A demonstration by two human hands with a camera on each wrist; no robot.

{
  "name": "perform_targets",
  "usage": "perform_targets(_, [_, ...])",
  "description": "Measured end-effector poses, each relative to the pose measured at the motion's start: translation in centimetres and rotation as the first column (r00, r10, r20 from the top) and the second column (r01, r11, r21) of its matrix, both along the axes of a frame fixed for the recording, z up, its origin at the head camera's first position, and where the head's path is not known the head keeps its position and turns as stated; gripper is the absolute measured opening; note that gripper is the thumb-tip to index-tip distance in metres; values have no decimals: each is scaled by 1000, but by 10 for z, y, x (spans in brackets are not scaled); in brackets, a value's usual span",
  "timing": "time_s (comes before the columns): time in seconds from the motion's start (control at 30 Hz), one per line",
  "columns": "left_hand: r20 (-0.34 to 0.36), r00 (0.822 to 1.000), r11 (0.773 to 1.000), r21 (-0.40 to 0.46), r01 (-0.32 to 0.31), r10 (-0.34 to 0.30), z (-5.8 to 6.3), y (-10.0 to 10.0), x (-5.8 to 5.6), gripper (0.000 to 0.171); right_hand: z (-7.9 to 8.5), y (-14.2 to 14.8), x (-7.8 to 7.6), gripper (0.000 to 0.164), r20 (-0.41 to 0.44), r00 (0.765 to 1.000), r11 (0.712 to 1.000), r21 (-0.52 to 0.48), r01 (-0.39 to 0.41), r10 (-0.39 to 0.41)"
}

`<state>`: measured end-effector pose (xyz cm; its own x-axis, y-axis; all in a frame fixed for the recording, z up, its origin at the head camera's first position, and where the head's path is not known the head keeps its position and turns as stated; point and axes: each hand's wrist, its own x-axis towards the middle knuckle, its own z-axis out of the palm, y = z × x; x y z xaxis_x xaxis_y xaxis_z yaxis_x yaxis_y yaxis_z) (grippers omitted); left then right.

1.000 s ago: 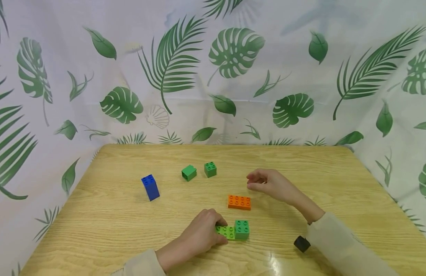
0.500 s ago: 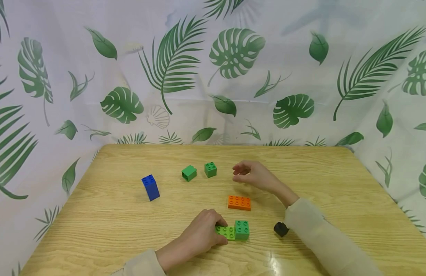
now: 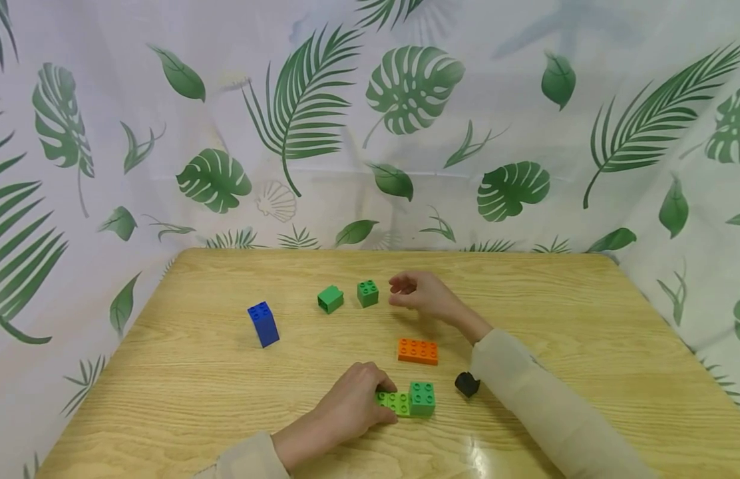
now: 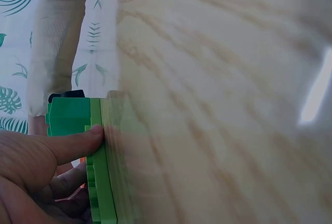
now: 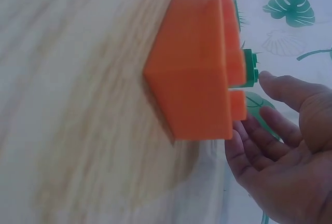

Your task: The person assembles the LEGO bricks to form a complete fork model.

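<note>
My left hand (image 3: pixel 353 398) pinches a lime-green toy brick (image 3: pixel 396 403) between thumb and fingers, low over the table. On the right end of that flat brick sits a taller green brick (image 3: pixel 422 398), also visible in the left wrist view (image 4: pixel 70 116). My right hand (image 3: pixel 428 294) holds nothing; its fingers are loosely bent just right of a small square green brick (image 3: pixel 367 293), apart from it. An orange eight-stud brick (image 3: pixel 418 351) lies between my hands and looms large in the right wrist view (image 5: pixel 194 60). My left palm hides the lime brick's left end.
Another green brick (image 3: pixel 331 299) lies on its side left of the square one. A tall blue brick (image 3: pixel 263 324) stands farther left. The wooden table (image 3: pixel 184 399) has a leaf-print cloth (image 3: pixel 322 133) behind it. A black wrist camera (image 3: pixel 467 384) hangs by my right sleeve.
My right hand has moved left and slightly away from me, from beyond the orange brick toward the square green brick. My left hand and the bricks have kept their places.
</note>
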<state>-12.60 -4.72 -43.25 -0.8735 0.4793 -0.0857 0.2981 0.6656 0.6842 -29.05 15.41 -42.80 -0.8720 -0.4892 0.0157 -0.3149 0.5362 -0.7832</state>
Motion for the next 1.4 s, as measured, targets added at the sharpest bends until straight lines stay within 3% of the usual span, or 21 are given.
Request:
perform_targets(0.33, [7,1000,1000,3,1,-1,0,0,-1,30,-2,-15,-15,49,3,1000,1000,9,-18,18])
perform_targets(0.53, [-8,1000,1000,6,7,-7,-1,1,-1,30,-5,-23,-16,57,49,997,998,-17,-53,54])
perform_targets(0.73, [-13,1000,1000,-2,4,-4,-1,2,-2,30,-5,-28,-17,64,40,996,997,-6,-80,80])
perform_targets(1.07, [-28,1000,1000,-7,0,-1,-1,1,-1,30,-6,-33,-15,41,-25,997,997,24,-70,71])
perform_targets(1.23, [-31,999,1000,-5,10,-10,-1,0,-1,30,-3,-29,-9,40,-33,998,999,15,-48,48])
perform_targets(1.4, [-35,999,1000,0,11,-11,-1,-1,-1,30,0,-22,-3,41,-26,1000,998,-56,-17,15])
